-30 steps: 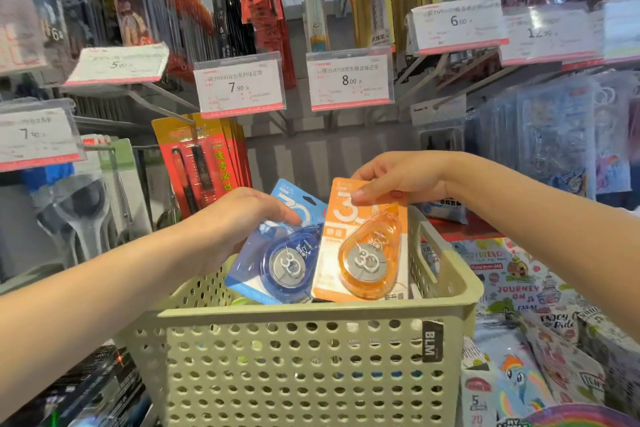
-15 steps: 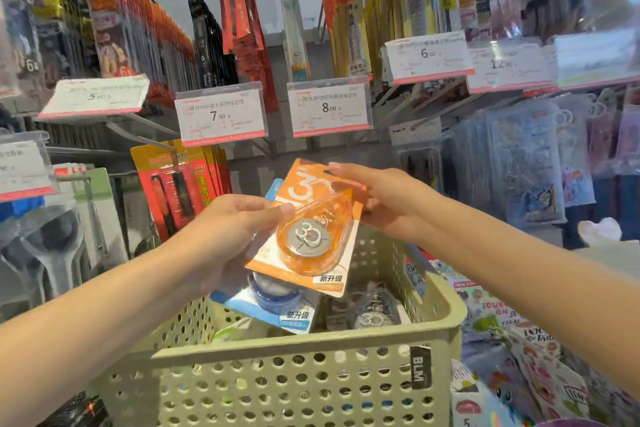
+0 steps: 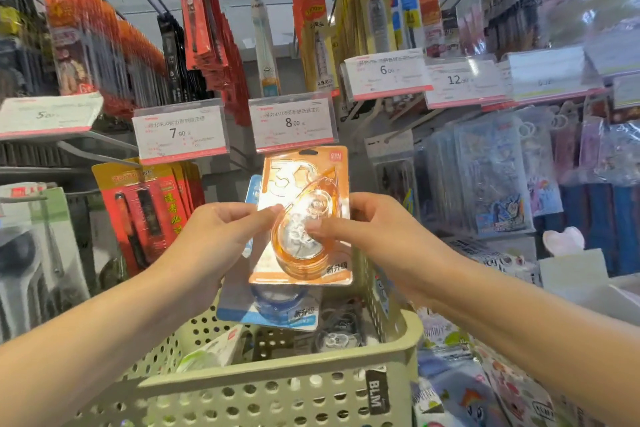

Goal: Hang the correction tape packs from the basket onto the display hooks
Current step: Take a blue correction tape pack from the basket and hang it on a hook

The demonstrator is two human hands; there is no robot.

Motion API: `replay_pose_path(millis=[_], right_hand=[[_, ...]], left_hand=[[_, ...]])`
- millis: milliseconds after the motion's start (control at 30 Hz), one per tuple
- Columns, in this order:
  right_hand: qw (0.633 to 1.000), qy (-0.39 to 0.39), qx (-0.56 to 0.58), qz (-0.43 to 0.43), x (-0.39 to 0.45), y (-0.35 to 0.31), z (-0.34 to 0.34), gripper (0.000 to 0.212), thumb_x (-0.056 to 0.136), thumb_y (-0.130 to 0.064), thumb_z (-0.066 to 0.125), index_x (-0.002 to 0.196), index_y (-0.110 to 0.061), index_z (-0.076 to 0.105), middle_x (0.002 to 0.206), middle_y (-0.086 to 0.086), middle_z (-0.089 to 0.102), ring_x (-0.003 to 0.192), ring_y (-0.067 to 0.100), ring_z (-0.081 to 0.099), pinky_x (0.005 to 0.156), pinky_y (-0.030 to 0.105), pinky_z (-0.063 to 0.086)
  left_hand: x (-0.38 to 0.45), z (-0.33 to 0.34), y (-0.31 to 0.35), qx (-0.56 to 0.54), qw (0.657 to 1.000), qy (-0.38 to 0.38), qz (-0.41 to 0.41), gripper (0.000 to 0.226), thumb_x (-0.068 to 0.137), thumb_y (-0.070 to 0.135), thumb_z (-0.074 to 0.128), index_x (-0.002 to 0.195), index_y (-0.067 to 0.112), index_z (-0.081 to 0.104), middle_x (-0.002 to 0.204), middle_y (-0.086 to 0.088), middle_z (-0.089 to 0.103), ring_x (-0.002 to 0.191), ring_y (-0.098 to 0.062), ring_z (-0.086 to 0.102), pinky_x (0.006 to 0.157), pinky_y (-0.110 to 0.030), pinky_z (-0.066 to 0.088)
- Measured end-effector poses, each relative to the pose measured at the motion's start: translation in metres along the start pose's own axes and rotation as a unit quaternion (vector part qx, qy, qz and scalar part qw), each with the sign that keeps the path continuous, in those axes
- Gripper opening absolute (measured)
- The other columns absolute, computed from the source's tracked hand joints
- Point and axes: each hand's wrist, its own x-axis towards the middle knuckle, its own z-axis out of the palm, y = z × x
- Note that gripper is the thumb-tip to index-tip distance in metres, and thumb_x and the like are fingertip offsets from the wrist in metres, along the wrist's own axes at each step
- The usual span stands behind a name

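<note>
An orange correction tape pack (image 3: 304, 184) stands upright above the basket, just below the price tag marked 8.00 (image 3: 293, 123). My right hand (image 3: 374, 236) grips its right edge with the thumb on the clear blister. My left hand (image 3: 214, 239) pinches its left edge and also holds a blue correction tape pack (image 3: 273, 314) behind and below the orange one. The pale green perforated basket (image 3: 277, 378) sits underneath, with more packs lying inside it.
Rows of hooks with red, orange and yellow stationery packs hang above and to the left. A red pen pack (image 3: 145, 211) hangs at the left behind my left hand. Clear plastic pouches (image 3: 491, 173) hang at the right. Colourful packets lie at the lower right.
Both hands lifted the orange pack higher out of the basket and turned it upright, close under the 8.00 tag. The blue pack rose with my left hand.
</note>
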Motion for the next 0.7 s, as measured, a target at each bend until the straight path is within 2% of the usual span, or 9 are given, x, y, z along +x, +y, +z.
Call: replay_pose_path(millis=[67, 100, 167, 233, 333, 467, 533, 600, 700], right_hand=[[1.000, -0.013, 0.012, -0.001, -0.003, -0.002, -0.009, 0.030, 0.079, -0.016, 0.071, 0.105, -0.003, 0.067, 0.099, 0.012, 0.075, 0.089, 0.022, 0.072, 0.078, 0.031, 0.059], [1.000, -0.017, 0.013, 0.000, -0.004, -0.003, -0.014, 0.028, 0.080, -0.017, 0.070, 0.105, -0.004, 0.067, 0.099, 0.011, 0.075, 0.089, 0.022, 0.072, 0.079, 0.031, 0.058], [1.000, -0.022, 0.009, 0.010, -0.008, -0.006, -0.026, 0.025, 0.082, -0.021, 0.069, 0.104, -0.009, 0.068, 0.097, 0.007, 0.075, 0.087, 0.020, 0.071, 0.079, 0.029, 0.056], [0.999, -0.029, 0.017, 0.025, -0.012, -0.010, -0.042, 0.020, 0.082, -0.024, 0.068, 0.098, -0.014, 0.071, 0.090, 0.005, 0.073, 0.080, 0.017, 0.065, 0.070, 0.021, 0.053], [0.998, -0.053, 0.030, 0.035, -0.020, -0.015, -0.067, 0.016, 0.081, -0.022, 0.068, 0.093, -0.012, 0.071, 0.076, -0.002, 0.071, 0.062, 0.007, 0.062, 0.054, 0.014, 0.048], [0.998, -0.057, 0.012, 0.018, -0.028, -0.016, -0.092, 0.012, 0.080, -0.017, 0.068, 0.089, -0.010, 0.070, 0.061, -0.004, 0.062, 0.040, 0.002, 0.051, 0.036, 0.010, 0.034], [0.998, -0.056, 0.001, 0.010, -0.030, -0.013, -0.100, 0.011, 0.077, -0.018, 0.070, 0.087, -0.015, 0.070, 0.065, 0.000, 0.066, 0.043, 0.006, 0.053, 0.037, 0.014, 0.033], [0.999, -0.054, -0.002, 0.005, -0.030, -0.010, -0.106, 0.020, 0.075, -0.017, 0.071, 0.094, -0.016, 0.069, 0.075, 0.005, 0.072, 0.049, 0.011, 0.057, 0.043, 0.019, 0.038], [0.999, -0.049, -0.012, -0.006, -0.029, -0.005, -0.111, 0.028, 0.075, -0.015, 0.072, 0.102, -0.018, 0.067, 0.089, 0.011, 0.075, 0.062, 0.020, 0.063, 0.055, 0.032, 0.047]], left_hand=[[-0.003, 0.004, 0.004, 0.000, 1.000, 0.011, 0.016, 0.024, 0.082, 0.026, 0.066, 0.081, 0.004, 0.076, 0.083, -0.010, 0.077, 0.078, -0.023, 0.072, 0.070, -0.033, 0.056], [-0.004, 0.006, 0.006, -0.011, 1.000, 0.020, 0.020, 0.024, 0.082, 0.026, 0.065, 0.079, 0.004, 0.075, 0.082, -0.009, 0.077, 0.076, -0.020, 0.073, 0.064, -0.029, 0.057], [-0.008, 0.012, 0.013, -0.062, 0.997, 0.037, -0.011, 0.028, 0.084, 0.025, 0.063, 0.071, 0.001, 0.066, 0.060, -0.010, 0.071, 0.045, -0.018, 0.067, 0.038, -0.021, 0.050], [-0.009, 0.013, 0.016, -0.073, 0.993, 0.094, -0.024, 0.037, 0.084, 0.026, 0.064, 0.059, 0.003, 0.049, 0.036, -0.006, 0.049, 0.024, -0.016, 0.046, 0.034, -0.016, 0.039], [-0.006, 0.004, 0.013, 0.020, 0.985, 0.173, 0.011, 0.038, 0.078, 0.034, 0.071, 0.062, 0.009, 0.047, 0.053, -0.006, 0.031, 0.044, -0.015, 0.028, 0.049, -0.024, 0.024], [-0.020, 0.004, 0.022, 0.091, 0.988, 0.120, 0.020, 0.057, 0.064, 0.043, 0.074, 0.061, -0.007, 0.044, 0.052, -0.008, 0.031, 0.044, -0.014, 0.026, 0.049, -0.023, 0.026], [-0.022, 0.005, 0.029, 0.118, 0.988, 0.093, 0.047, 0.050, 0.069, 0.035, 0.072, 0.059, 0.001, 0.036, 0.043, 0.002, 0.027, 0.035, -0.012, 0.021, 0.050, -0.027, 0.031], [-0.020, 0.010, 0.044, 0.138, 0.984, 0.086, 0.067, 0.038, 0.083, 0.016, 0.064, 0.061, 0.013, 0.034, 0.032, 0.004, 0.028, 0.025, -0.004, 0.018, 0.040, -0.014, 0.029], [-0.011, 0.017, 0.071, 0.119, 0.985, 0.085, 0.087, 0.024, 0.061, 0.036, 0.064, 0.062, 0.017, 0.050, 0.034, 0.003, 0.038, 0.026, -0.005, 0.030, 0.032, -0.008, 0.024]])
